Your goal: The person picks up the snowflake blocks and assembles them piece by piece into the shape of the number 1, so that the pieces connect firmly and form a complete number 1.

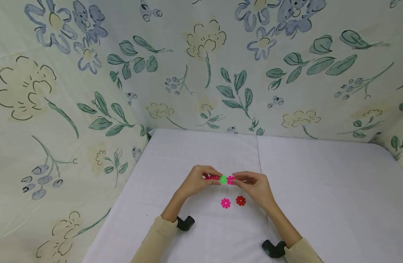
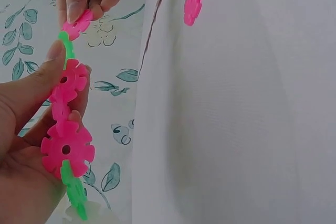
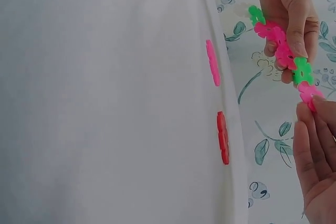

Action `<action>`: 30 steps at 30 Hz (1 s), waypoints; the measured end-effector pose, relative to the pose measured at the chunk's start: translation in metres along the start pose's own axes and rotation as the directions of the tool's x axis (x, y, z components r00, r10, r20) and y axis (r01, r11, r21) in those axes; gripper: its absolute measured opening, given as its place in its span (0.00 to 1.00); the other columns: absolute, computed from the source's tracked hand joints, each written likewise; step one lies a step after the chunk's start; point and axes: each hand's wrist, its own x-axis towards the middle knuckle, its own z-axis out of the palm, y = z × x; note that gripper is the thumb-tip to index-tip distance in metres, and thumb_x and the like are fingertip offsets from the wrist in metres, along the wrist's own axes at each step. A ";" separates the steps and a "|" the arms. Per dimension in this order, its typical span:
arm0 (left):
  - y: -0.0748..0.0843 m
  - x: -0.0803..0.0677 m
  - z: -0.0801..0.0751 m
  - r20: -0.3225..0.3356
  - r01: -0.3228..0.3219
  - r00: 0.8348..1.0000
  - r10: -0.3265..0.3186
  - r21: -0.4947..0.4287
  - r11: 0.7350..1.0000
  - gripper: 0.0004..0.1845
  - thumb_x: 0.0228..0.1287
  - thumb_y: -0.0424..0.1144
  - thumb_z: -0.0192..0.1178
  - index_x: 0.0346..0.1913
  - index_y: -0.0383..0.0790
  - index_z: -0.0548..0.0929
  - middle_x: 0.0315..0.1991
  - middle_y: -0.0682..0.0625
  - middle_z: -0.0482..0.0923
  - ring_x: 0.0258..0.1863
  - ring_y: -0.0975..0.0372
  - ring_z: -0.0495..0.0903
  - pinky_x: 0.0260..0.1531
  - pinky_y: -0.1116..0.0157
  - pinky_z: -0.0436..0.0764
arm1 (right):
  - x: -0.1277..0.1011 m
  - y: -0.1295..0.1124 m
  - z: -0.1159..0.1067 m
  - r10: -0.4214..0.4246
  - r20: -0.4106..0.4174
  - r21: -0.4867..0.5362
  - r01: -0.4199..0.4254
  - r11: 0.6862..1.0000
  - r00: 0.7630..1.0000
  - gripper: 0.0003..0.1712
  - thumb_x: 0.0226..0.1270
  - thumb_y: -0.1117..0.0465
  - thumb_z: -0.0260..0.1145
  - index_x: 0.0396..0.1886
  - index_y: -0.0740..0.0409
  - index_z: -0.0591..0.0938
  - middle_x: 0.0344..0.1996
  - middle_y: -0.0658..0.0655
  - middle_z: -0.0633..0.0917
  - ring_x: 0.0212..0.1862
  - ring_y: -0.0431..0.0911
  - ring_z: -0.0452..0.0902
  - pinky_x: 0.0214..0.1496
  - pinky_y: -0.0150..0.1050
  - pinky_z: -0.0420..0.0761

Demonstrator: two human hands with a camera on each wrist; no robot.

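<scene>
A chain of interlocking plastic snowflake discs (image 2: 67, 149), pink and green with a whitish piece at its lower end in the left wrist view, runs through my left hand (image 1: 199, 179). That thumb and fingers grip it near a green disc (image 3: 302, 71). My right hand (image 1: 254, 186) pinches the pink disc (image 2: 79, 24) at the chain's other end, which meets the green disc. In the head view both hands are raised above the table, fingertips close together. Below them lie a loose pink disc (image 1: 225, 203) and a red disc (image 1: 241, 200), side by side and apart.
A white cloth covers the table (image 1: 319, 190), with a crease running down it. Floral fabric (image 1: 201, 73) hangs behind and to the left. Black wrist devices (image 1: 185, 223) sit at both forearms, beside beige sleeves (image 1: 158, 237).
</scene>
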 end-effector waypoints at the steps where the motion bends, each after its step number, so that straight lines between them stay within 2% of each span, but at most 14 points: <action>1: 0.001 0.000 0.000 -0.003 0.004 1.000 -0.004 -0.009 1.000 0.12 0.51 0.42 0.73 0.41 0.52 0.89 0.37 0.57 0.87 0.36 0.65 0.76 0.37 0.69 0.76 | 0.000 0.003 0.000 -0.004 -0.001 0.010 0.004 1.000 1.000 0.15 0.58 0.63 0.72 0.45 0.62 0.86 0.40 0.61 0.89 0.40 0.42 0.85 0.41 0.27 0.83; 8: 0.002 0.000 0.001 -0.008 0.016 1.000 -0.016 -0.028 0.999 0.13 0.51 0.39 0.73 0.42 0.49 0.89 0.39 0.53 0.87 0.37 0.61 0.76 0.36 0.67 0.75 | 0.002 0.035 0.004 -0.031 0.012 0.088 0.029 0.996 0.999 0.14 0.59 0.60 0.71 0.46 0.55 0.87 0.41 0.58 0.89 0.40 0.40 0.85 0.42 0.29 0.84; 14: 0.003 0.000 0.001 -0.001 0.000 1.000 0.000 -0.018 1.000 0.12 0.51 0.41 0.73 0.42 0.51 0.89 0.38 0.57 0.86 0.36 0.64 0.76 0.36 0.67 0.76 | -0.001 0.039 0.003 -0.057 0.046 0.156 0.049 0.987 0.997 0.16 0.60 0.58 0.70 0.48 0.55 0.86 0.42 0.58 0.89 0.41 0.42 0.87 0.45 0.31 0.84; 18: 0.002 0.000 0.000 0.000 -0.019 1.000 0.019 -0.010 1.000 0.12 0.52 0.42 0.72 0.42 0.51 0.89 0.37 0.59 0.86 0.35 0.65 0.77 0.36 0.67 0.77 | 0.000 0.038 0.005 -0.060 0.026 0.133 0.056 0.989 0.998 0.17 0.60 0.58 0.70 0.49 0.56 0.85 0.40 0.58 0.89 0.39 0.41 0.88 0.45 0.29 0.83; 22: 0.002 0.000 0.000 0.001 -0.038 0.999 0.038 -0.008 0.999 0.12 0.52 0.44 0.72 0.42 0.51 0.89 0.37 0.59 0.86 0.35 0.66 0.77 0.35 0.68 0.78 | 0.000 0.035 0.007 -0.040 -0.015 0.087 0.041 0.995 0.999 0.15 0.58 0.58 0.72 0.45 0.55 0.86 0.38 0.56 0.89 0.38 0.41 0.87 0.43 0.28 0.84; 26: 0.001 0.000 0.000 0.004 -0.057 0.998 0.057 -0.012 0.998 0.13 0.53 0.44 0.72 0.43 0.51 0.89 0.38 0.56 0.86 0.35 0.67 0.76 0.35 0.68 0.78 | -0.001 0.032 0.007 -0.051 -0.056 0.017 0.052 0.998 0.997 0.13 0.57 0.57 0.73 0.43 0.53 0.87 0.37 0.54 0.90 0.38 0.41 0.86 0.42 0.29 0.83; 30: 0.001 -0.001 0.000 0.005 -0.056 0.998 0.056 -0.011 0.998 0.12 0.53 0.44 0.72 0.43 0.50 0.89 0.38 0.54 0.87 0.35 0.67 0.76 0.34 0.69 0.78 | -0.001 0.030 0.006 -0.078 -0.056 -0.014 0.077 0.997 0.995 0.11 0.58 0.56 0.73 0.42 0.49 0.87 0.37 0.49 0.89 0.39 0.37 0.84 0.43 0.31 0.83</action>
